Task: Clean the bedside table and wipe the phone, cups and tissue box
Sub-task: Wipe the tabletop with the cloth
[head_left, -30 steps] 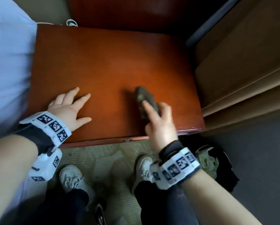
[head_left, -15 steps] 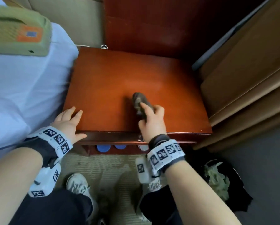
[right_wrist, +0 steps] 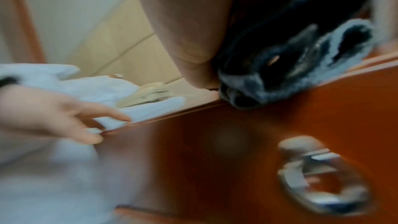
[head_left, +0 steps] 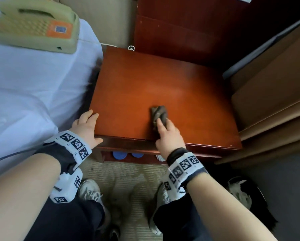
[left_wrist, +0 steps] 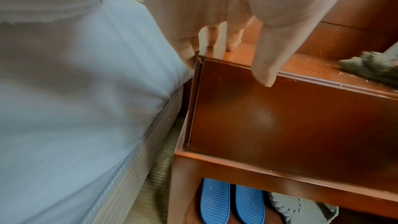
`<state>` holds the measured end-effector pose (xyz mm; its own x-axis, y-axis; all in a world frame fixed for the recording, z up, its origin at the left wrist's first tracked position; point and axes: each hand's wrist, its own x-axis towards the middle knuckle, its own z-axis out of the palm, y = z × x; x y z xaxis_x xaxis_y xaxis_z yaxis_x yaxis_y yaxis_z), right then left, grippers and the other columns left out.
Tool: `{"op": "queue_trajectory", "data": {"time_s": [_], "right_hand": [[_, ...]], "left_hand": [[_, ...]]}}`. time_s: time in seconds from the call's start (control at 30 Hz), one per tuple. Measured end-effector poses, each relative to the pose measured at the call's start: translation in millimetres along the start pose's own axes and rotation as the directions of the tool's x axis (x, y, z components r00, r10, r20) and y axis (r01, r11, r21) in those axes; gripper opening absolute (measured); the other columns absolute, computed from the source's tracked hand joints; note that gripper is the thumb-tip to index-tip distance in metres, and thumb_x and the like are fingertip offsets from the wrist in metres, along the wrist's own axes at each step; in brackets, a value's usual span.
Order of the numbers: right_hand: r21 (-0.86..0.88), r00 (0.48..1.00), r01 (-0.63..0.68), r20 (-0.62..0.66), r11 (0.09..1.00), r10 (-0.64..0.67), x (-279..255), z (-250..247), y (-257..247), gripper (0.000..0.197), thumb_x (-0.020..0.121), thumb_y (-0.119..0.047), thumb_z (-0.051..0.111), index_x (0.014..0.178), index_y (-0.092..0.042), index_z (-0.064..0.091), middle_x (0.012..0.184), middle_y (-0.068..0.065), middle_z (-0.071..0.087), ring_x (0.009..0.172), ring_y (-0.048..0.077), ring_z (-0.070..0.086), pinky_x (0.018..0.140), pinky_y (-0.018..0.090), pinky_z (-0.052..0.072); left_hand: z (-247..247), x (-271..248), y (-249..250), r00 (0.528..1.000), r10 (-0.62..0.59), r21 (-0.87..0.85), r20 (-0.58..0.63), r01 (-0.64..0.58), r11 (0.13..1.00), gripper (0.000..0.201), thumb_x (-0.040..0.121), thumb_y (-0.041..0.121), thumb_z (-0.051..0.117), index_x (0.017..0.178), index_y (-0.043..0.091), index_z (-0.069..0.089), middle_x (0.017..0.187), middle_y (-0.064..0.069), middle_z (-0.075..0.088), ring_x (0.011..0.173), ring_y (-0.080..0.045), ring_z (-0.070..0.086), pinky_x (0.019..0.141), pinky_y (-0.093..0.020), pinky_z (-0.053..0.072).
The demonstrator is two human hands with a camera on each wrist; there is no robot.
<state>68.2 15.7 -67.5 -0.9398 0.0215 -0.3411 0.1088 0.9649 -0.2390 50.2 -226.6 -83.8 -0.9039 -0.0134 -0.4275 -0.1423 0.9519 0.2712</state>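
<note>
Looking over the whole corner first: the bed fills the left side, with the phone lying on its sheet up by the far corner, off the bedside table altogether, so it waits to be wiped. That tabletop shows bare wood, and no cups or tissue box appear anywhere in view. Right hand has its fingers curled over a bunched dark cloth at the table's near edge, a little right of the middle. Left hand lies flat and relaxed on the near left corner, thumb hooked over the front edge, gripping nothing. Pale crumbs sit along that front edge beside the cloth, and here's the risk: a stroke toward the person would likely sweep them off onto the blue slippers on the shelf below. Bunched this tight, the cloth probably misses strips too.
</note>
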Motion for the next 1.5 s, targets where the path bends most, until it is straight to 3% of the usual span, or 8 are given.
{"op": "queue_trajectory", "data": {"time_s": [0.27, 0.43, 0.63, 0.83, 1.0, 1.2, 1.27, 1.5], "right_hand": [[-0.063, 0.923, 0.332, 0.228, 0.941, -0.311, 0, 3, -31, 0.069, 0.088, -0.003, 0.039, 0.146, -0.032, 0.018, 0.157, -0.003, 0.006, 0.133, 0.034, 0.021, 0.113, 0.034, 0.023], [-0.018, 0.990, -0.134, -0.037, 0.991, 0.133, -8, -24, 101, 0.069, 0.086, -0.003, 0.040, 0.145, -0.036, 0.024, 0.155, -0.002, 0.014, 0.134, 0.030, 0.024, 0.111, 0.033, 0.025], [0.197, 0.727, -0.654, -0.102, 0.730, 0.679, -38, -71, 224, 0.057, 0.092, -0.016, 0.043, 0.145, -0.030, 0.027, 0.149, 0.009, 0.026, 0.132, 0.034, 0.033, 0.105, 0.038, 0.031], [0.124, 0.893, -0.412, -0.141, 0.903, 0.427, -6, -50, 159, 0.061, 0.089, -0.012, 0.045, 0.146, -0.024, 0.025, 0.148, 0.012, 0.023, 0.131, 0.035, 0.033, 0.107, 0.036, 0.030], [0.070, 0.992, 0.126, 0.004, 0.990, -0.127, -4, -23, 71, 0.061, 0.088, -0.006, 0.043, 0.145, -0.024, 0.029, 0.151, 0.010, 0.021, 0.136, 0.029, 0.028, 0.110, 0.027, 0.025], [0.135, 0.985, -0.149, -0.069, 0.980, 0.160, 58, -33, 4, 0.060, 0.091, -0.011, 0.042, 0.146, -0.026, 0.025, 0.147, 0.011, 0.021, 0.128, 0.035, 0.035, 0.104, 0.036, 0.034], [0.044, 1.000, 0.005, 0.005, 0.999, -0.005, 58, -23, -25, 0.062, 0.089, -0.008, 0.042, 0.145, -0.029, 0.025, 0.150, 0.007, 0.017, 0.131, 0.033, 0.031, 0.107, 0.034, 0.031], [0.066, 0.630, 0.694, 0.425, 0.717, -0.649, 27, -28, -75, 0.057, 0.087, -0.001, 0.046, 0.138, -0.026, 0.042, 0.147, 0.005, 0.032, 0.132, 0.020, 0.035, 0.096, 0.010, 0.022]], "left_hand": [[0, -19, 8, 0.996, -0.050, 0.156, 0.073, 0.038, 0.987, 0.105, 0.083, 0.038, 0.064, 0.147, 0.022, -0.017, 0.156, -0.010, -0.015, 0.143, -0.033, 0.010, 0.116, -0.039, 0.021], [8, -17, 58, 0.985, 0.171, 0.313, 0.027, -0.171, 0.934, 0.092, 0.086, 0.051, 0.053, 0.148, 0.028, -0.011, 0.155, -0.007, -0.023, 0.145, -0.025, -0.015, 0.120, -0.036, -0.002], [29, -17, 92, 0.965, 0.218, 0.317, 0.148, -0.255, 0.913, 0.082, 0.090, 0.050, 0.048, 0.148, 0.033, -0.008, 0.156, 0.000, -0.019, 0.145, -0.021, -0.013, 0.120, -0.035, 0.003], [21, -19, 70, 0.964, 0.236, 0.287, 0.120, -0.262, 0.922, 0.075, 0.091, 0.043, 0.049, 0.146, 0.042, -0.002, 0.157, 0.005, -0.014, 0.146, -0.018, -0.008, 0.117, -0.037, 0.015], [16, -26, 22, 0.998, 0.069, 0.225, -0.008, -0.065, 0.972, 0.089, 0.088, 0.042, 0.054, 0.149, 0.020, -0.007, 0.158, -0.003, -0.010, 0.146, -0.023, -0.003, 0.120, -0.037, 0.011], [13, -18, -14, 0.993, -0.119, -0.085, 0.016, 0.120, 0.989, 0.088, 0.091, 0.037, 0.053, 0.148, 0.008, -0.008, 0.158, -0.012, 0.005, 0.143, -0.028, 0.020, 0.114, -0.034, 0.023], [15, -14, -17, 0.993, -0.112, -0.144, 0.033, 0.116, 0.983, 0.085, 0.091, 0.036, 0.054, 0.149, 0.011, -0.002, 0.155, -0.013, 0.019, 0.137, -0.029, 0.032, 0.110, -0.035, 0.030], [13, -11, -27, 0.999, -0.028, -0.379, 0.043, 0.043, 0.924, 0.071, 0.083, 0.025, 0.066, 0.142, 0.024, 0.027, 0.131, -0.004, 0.051, 0.116, -0.026, 0.053, 0.097, -0.030, 0.042]]}}
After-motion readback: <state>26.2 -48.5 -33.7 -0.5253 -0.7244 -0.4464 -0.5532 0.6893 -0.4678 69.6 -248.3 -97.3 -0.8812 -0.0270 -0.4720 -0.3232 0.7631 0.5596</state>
